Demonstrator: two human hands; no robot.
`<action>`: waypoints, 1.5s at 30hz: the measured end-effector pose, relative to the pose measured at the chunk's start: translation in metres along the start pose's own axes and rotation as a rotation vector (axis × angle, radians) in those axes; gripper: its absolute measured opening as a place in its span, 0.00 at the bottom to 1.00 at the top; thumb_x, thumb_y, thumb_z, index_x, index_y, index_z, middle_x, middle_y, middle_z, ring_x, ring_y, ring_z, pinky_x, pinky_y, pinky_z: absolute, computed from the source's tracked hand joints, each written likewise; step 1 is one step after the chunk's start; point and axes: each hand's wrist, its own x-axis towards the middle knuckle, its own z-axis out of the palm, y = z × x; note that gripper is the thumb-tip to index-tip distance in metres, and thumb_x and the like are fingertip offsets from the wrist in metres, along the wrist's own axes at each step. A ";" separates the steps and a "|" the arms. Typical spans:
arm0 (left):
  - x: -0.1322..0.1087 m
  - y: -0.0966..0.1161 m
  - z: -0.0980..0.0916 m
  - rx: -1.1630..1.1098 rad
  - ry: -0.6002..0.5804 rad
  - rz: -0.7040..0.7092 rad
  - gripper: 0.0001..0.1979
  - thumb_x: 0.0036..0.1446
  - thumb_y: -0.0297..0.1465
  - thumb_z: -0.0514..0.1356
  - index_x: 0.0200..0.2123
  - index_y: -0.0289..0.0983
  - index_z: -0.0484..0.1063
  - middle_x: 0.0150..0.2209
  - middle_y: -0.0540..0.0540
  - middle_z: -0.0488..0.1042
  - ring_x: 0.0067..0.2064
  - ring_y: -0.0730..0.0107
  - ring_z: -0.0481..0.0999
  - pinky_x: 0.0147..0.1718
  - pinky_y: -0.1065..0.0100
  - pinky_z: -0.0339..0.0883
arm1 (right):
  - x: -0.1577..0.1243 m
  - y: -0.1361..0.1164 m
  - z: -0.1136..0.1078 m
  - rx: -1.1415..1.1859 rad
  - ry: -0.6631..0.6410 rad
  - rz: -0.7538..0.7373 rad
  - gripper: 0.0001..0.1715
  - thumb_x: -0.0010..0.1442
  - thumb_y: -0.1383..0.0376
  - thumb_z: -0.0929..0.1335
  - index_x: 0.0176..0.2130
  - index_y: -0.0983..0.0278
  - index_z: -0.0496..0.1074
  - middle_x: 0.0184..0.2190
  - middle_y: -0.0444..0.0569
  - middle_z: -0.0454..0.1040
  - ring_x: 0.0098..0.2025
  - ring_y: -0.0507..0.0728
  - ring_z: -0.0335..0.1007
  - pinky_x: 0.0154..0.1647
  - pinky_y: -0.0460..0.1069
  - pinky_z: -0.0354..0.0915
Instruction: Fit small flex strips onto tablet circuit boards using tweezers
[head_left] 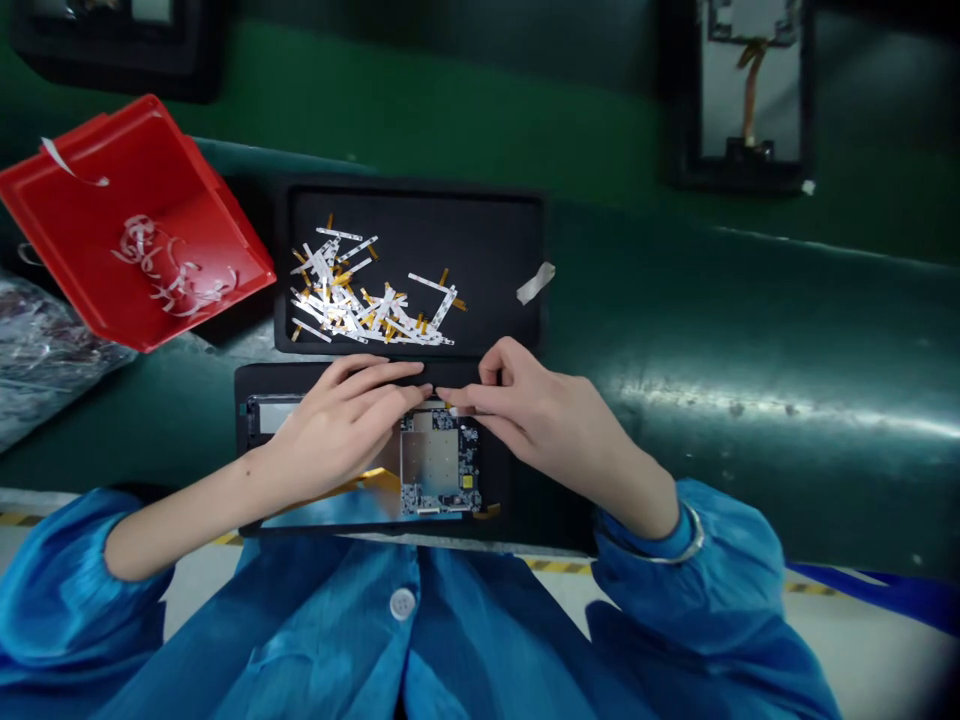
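Observation:
A green-black circuit board (440,470) with a metal shield and a yellow square sits in a black holder (495,480), on the right part of an opened flat device. My left hand (349,425) lies across the device, fingers stretched out, its fingertips at the board's top edge. Meeting it there, my right hand (529,405) has thumb and index finger pinched together. A small white and yellowish bit shows under those fingertips, too covered to name. An orange flex cable (379,480) runs left of the board, partly beneath my left hand.
Behind the holder, a black tray (487,225) contains a pile of white flex strips (345,300) with orange tails. A whitish tape piece (535,284) sticks to its right rim. A red bin (150,200) holds curled white scraps. Another device (750,100) stands at the back right.

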 end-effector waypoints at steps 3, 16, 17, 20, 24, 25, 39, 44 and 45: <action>0.001 0.004 0.001 0.118 -0.001 0.062 0.13 0.65 0.21 0.53 0.51 0.31 0.68 0.51 0.39 0.79 0.56 0.58 0.76 0.55 0.54 0.67 | -0.002 0.004 -0.001 -0.012 -0.026 -0.010 0.14 0.69 0.62 0.63 0.44 0.56 0.78 0.35 0.48 0.63 0.26 0.49 0.58 0.19 0.45 0.49; 0.010 0.008 0.000 -0.098 -0.090 -0.019 0.22 0.65 0.21 0.49 0.59 0.40 0.63 0.56 0.46 0.76 0.60 0.63 0.73 0.53 0.59 0.67 | 0.002 0.004 -0.003 0.879 0.445 0.364 0.18 0.67 0.52 0.65 0.32 0.59 0.71 0.26 0.43 0.69 0.22 0.49 0.67 0.18 0.45 0.64; 0.010 0.008 0.001 -0.077 -0.088 0.000 0.21 0.65 0.21 0.49 0.59 0.39 0.63 0.56 0.45 0.76 0.60 0.63 0.73 0.53 0.59 0.66 | 0.004 0.004 0.002 0.968 0.392 0.408 0.18 0.68 0.50 0.63 0.33 0.59 0.67 0.25 0.41 0.69 0.19 0.47 0.66 0.15 0.44 0.62; 0.010 0.008 0.003 -0.023 -0.075 0.052 0.19 0.65 0.20 0.51 0.58 0.35 0.63 0.55 0.43 0.77 0.60 0.60 0.73 0.52 0.59 0.66 | 0.009 0.007 0.014 1.189 0.245 0.416 0.18 0.63 0.49 0.68 0.37 0.58 0.60 0.27 0.39 0.73 0.20 0.49 0.72 0.15 0.43 0.66; 0.010 0.008 0.004 0.006 -0.080 0.056 0.18 0.65 0.21 0.53 0.57 0.36 0.63 0.54 0.43 0.77 0.60 0.60 0.72 0.52 0.59 0.66 | 0.008 0.008 0.017 1.223 0.228 0.413 0.20 0.57 0.53 0.73 0.38 0.58 0.61 0.28 0.39 0.74 0.25 0.54 0.78 0.19 0.46 0.73; 0.011 0.009 0.004 0.006 -0.082 0.047 0.18 0.65 0.21 0.53 0.57 0.36 0.63 0.54 0.43 0.77 0.60 0.61 0.73 0.51 0.59 0.66 | 0.008 0.009 0.017 1.225 0.224 0.421 0.20 0.57 0.54 0.73 0.38 0.58 0.62 0.28 0.39 0.75 0.25 0.54 0.78 0.19 0.46 0.73; 0.015 0.012 -0.009 -0.071 -0.104 -0.002 0.13 0.65 0.23 0.57 0.52 0.31 0.67 0.52 0.38 0.75 0.56 0.61 0.74 0.55 0.60 0.70 | 0.008 0.006 0.017 1.319 0.285 0.425 0.20 0.58 0.58 0.74 0.37 0.59 0.59 0.26 0.37 0.77 0.23 0.54 0.79 0.21 0.46 0.75; 0.001 0.015 -0.010 -0.035 -0.117 0.049 0.16 0.62 0.21 0.60 0.53 0.28 0.68 0.54 0.34 0.73 0.61 0.52 0.69 0.58 0.54 0.69 | 0.008 0.006 0.016 1.330 0.298 0.413 0.19 0.58 0.60 0.74 0.36 0.58 0.60 0.26 0.38 0.78 0.23 0.54 0.78 0.21 0.47 0.75; 0.000 0.016 -0.009 -0.022 -0.119 0.055 0.16 0.62 0.21 0.60 0.53 0.28 0.67 0.55 0.33 0.72 0.62 0.52 0.69 0.58 0.53 0.69 | 0.009 0.006 0.016 1.330 0.299 0.416 0.19 0.58 0.60 0.74 0.36 0.58 0.60 0.25 0.38 0.78 0.23 0.54 0.78 0.21 0.47 0.75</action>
